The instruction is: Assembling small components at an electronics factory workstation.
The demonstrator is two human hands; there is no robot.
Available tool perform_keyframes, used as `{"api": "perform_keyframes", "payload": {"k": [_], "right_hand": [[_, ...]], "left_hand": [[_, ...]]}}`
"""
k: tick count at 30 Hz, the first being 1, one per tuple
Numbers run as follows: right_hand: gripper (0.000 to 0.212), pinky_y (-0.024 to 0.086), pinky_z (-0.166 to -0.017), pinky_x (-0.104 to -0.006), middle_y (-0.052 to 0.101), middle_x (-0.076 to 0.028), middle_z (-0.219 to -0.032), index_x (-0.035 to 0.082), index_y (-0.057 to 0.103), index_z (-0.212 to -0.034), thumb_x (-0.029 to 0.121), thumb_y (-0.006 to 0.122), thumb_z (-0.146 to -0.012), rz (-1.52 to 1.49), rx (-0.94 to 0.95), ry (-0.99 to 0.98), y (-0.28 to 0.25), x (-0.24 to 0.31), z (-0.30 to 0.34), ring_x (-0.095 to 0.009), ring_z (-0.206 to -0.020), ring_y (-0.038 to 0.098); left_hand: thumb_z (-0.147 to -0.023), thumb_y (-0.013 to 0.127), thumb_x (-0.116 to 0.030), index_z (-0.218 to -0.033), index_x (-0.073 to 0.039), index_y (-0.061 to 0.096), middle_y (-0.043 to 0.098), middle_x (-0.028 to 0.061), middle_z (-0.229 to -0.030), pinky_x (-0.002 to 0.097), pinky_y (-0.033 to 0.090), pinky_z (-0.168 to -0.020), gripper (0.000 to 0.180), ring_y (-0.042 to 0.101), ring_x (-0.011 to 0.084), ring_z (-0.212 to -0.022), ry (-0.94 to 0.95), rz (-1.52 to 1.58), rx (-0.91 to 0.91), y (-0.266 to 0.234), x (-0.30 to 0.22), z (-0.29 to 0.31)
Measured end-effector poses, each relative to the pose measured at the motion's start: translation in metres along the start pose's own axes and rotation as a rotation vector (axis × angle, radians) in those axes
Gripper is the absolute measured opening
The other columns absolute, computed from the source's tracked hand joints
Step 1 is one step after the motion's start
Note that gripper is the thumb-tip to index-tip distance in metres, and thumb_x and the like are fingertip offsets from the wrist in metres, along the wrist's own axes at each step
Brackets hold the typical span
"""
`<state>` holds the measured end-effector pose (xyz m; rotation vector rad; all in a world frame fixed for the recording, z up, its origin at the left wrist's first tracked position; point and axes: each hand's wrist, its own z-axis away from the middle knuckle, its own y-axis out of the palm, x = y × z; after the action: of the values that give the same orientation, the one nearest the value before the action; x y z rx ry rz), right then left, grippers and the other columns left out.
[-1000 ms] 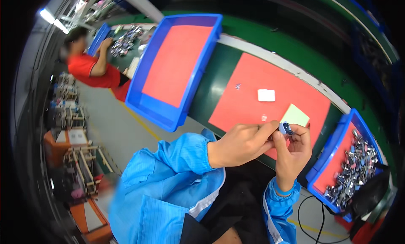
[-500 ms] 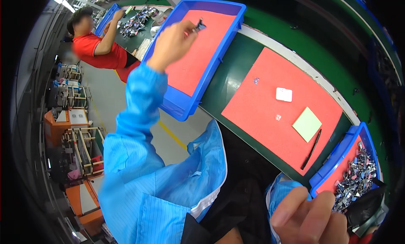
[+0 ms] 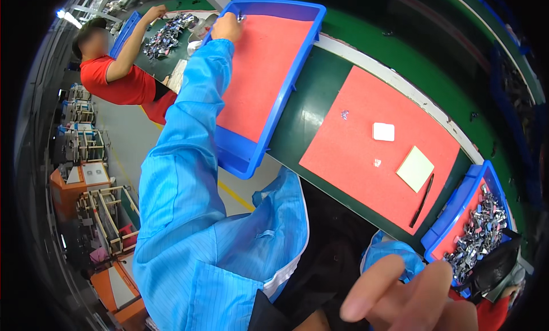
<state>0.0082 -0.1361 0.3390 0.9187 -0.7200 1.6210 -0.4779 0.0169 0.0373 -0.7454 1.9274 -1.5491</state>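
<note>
Stretched out to the far left, my left hand [image 3: 227,28] is closed in a pinch on a small shiny metal piece [image 3: 241,17]. It is over the far end of a long blue tray [image 3: 261,147] lined with red sheet [image 3: 263,74]. The piece is too small to name closely; whether it touches the lining I cannot tell. My right hand [image 3: 409,299] hangs close in front at the lower right, its fingers loosely bent and apart, with nothing visible between them. Behind it stands a smaller blue tray [image 3: 443,223] heaped with small metal pieces [image 3: 479,234].
On the dark green table [image 3: 303,119], a red sheet [image 3: 343,145] carries a white box [image 3: 383,131], a pale green note pad [image 3: 416,168], a black pen [image 3: 422,200] and tiny bits. At the far left, a person in red [image 3: 117,82] works beside another metal heap [image 3: 168,36].
My left hand has moved away toward the tray's far left corner, carrying the small metal piece lower. My right hand has shifted slightly down and left, its fingers parting.
</note>
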Motion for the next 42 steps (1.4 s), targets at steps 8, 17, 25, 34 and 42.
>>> {"api": "perform_keyframes", "payload": {"k": [8, 17, 25, 34, 42], "right_hand": [[0.033, 0.049, -0.070, -0.0433, 0.061, -0.015, -0.081, 0.004, 0.065, -0.086, 0.035, 0.062, -0.100, -0.110, 0.335, -0.336, -0.033, -0.011, -0.046, -0.027, -0.076, 0.057], [0.031, 0.049, -0.069, -0.0419, 0.061, -0.014, -0.081, 0.003, 0.065, -0.089, 0.033, 0.062, -0.099, -0.199, 0.043, -0.237, -0.049, -0.018, -0.051, -0.026, -0.075, 0.057], [0.029, 0.049, -0.069, -0.0406, 0.061, -0.014, -0.081, 0.003, 0.065, -0.091, 0.031, 0.062, -0.099, -0.339, 0.013, -0.272, -0.063, -0.032, -0.051, -0.025, -0.074, 0.057], [0.027, 0.049, -0.068, -0.0392, 0.062, -0.014, -0.082, 0.002, 0.064, -0.093, 0.029, 0.063, -0.099, -0.513, 0.070, -0.365, -0.087, -0.045, -0.050, -0.024, -0.074, 0.058], [0.026, 0.049, -0.067, -0.0379, 0.062, -0.014, -0.082, 0.001, 0.064, -0.095, 0.027, 0.063, -0.099, -0.688, 0.123, -0.455, -0.138, -0.066, -0.051, -0.024, -0.073, 0.058]], "left_hand": [[-0.092, 0.062, -0.024, -0.110, -0.006, 0.072, 0.070, 0.0261, -0.115, 0.0534, 0.053, -0.094, 0.027, 0.066, 0.0460, -0.109, 0.020, -0.009, 0.009, 0.020, -0.020, -0.013], [-0.097, 0.056, -0.039, -0.111, -0.008, 0.065, 0.070, 0.0236, -0.112, 0.0555, 0.054, -0.087, 0.035, 0.067, 0.0458, -0.105, 0.244, -0.261, -0.013, 0.056, 0.059, -0.091], [-0.096, 0.058, -0.049, -0.107, -0.010, 0.066, 0.072, 0.0224, -0.111, 0.0565, 0.054, -0.087, 0.041, 0.067, 0.0459, -0.106, 0.188, -0.377, -0.072, 0.046, -0.001, -0.066], [-0.095, 0.063, -0.044, -0.102, -0.011, 0.072, 0.074, 0.0161, -0.095, 0.0509, 0.056, -0.077, 0.035, 0.070, 0.0410, -0.091, 0.694, -0.005, -0.102, -0.092, -0.175, 0.061], [-0.094, 0.067, -0.039, -0.111, -0.008, 0.069, 0.073, 0.0193, -0.102, 0.0482, 0.057, -0.084, 0.035, 0.070, 0.0412, -0.095, 1.039, -0.010, 0.068, -0.010, -0.328, 0.083]]}}
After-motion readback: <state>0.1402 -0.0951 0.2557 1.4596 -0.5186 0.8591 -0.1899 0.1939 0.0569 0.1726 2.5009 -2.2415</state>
